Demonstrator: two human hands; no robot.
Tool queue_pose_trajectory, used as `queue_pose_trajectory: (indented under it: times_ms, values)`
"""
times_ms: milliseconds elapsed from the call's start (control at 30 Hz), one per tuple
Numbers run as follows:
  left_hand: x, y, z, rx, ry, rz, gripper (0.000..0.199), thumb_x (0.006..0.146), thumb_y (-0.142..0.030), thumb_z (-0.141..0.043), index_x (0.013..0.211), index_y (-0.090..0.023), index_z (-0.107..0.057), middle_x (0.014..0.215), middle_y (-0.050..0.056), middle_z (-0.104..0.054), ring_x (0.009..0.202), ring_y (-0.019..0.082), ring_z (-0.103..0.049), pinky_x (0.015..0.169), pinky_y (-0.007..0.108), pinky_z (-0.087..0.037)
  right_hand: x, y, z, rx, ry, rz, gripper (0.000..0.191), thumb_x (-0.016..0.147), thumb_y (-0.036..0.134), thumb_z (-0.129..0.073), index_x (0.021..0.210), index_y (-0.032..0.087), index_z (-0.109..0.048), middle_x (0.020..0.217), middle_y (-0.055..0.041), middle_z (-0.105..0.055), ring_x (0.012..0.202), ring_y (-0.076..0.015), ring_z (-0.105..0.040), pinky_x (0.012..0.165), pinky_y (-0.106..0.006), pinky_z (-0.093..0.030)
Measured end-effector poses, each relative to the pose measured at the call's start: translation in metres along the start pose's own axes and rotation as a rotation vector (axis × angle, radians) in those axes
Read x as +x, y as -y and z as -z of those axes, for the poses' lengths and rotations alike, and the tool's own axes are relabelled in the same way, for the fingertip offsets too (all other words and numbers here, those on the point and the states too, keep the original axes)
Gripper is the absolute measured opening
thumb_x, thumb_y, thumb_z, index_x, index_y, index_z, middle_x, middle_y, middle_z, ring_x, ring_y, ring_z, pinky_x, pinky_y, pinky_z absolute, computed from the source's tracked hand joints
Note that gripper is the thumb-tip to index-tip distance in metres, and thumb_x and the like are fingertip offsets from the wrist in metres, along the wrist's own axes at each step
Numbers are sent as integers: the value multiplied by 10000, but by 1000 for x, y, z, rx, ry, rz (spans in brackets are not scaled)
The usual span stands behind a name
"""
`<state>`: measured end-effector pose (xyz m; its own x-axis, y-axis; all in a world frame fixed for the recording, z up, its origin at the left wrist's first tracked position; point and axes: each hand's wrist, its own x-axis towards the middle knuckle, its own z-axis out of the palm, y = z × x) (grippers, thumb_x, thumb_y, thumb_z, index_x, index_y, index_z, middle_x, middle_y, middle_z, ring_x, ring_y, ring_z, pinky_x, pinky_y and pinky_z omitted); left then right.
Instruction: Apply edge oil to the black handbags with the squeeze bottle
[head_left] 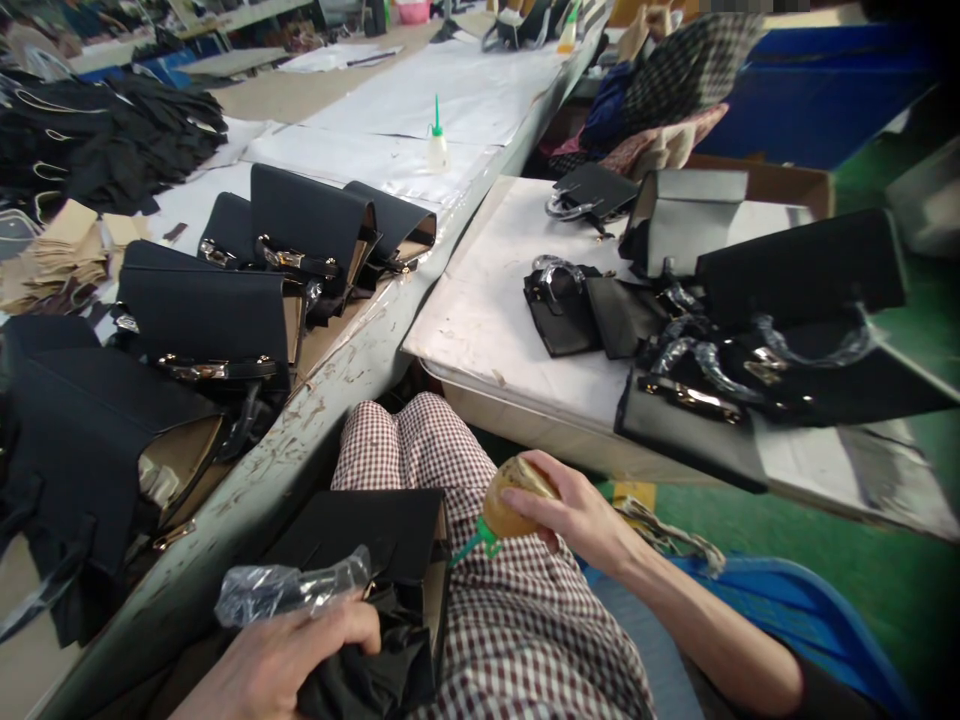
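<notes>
On my lap lies a black bag (367,525), its side edge facing right. My left hand (289,650) is closed on the bag's near part, beside a handle in clear plastic wrap (292,588) and some dark, bunched cloth (367,655). My right hand (566,505) grips a squeeze bottle (517,490) of amber-coloured contents. The bottle is tilted down to the left, and its green nozzle (471,542) points at the bag's side edge.
Several black bags (210,310) stand along the left table (360,350). More bags with wrapped handles (802,280) lie on the right table (480,290). Another green-tipped bottle (437,150) stands farther back. A blue plastic seat (810,610) is at lower right.
</notes>
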<state>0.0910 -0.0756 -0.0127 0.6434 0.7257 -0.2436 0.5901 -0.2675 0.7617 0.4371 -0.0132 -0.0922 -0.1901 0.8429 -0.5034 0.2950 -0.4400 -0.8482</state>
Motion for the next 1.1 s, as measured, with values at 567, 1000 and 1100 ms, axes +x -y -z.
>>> queue_pose_trajectory:
  times_ms: [567,1000,1100]
  values:
    - [1,1,-3,25,-35,1,288,881,-54,-546,1030,-298,-580,901,-39,-707,781,146,-698,742,213,-523,-39,-11,-17,553,121,-87,404,866,526,-778,998,158,-674,795,-15,-624,559,-113,-519,379,-173,-416]
    - [5,-6,4,31,-61,-24,275,891,-58,-562,1013,-304,-570,860,-64,-675,727,116,-661,698,203,-481,-30,-27,-19,372,26,-98,454,864,563,-755,1054,172,-626,768,15,-601,535,-114,-513,399,-202,-427]
    - [8,-8,7,41,-52,-29,267,896,-43,-555,1000,-289,-557,850,-56,-655,718,119,-639,684,214,-461,-21,-37,-16,240,-39,-75,465,883,577,-723,1089,180,-596,784,17,-601,540,-123,-523,412,-223,-438]
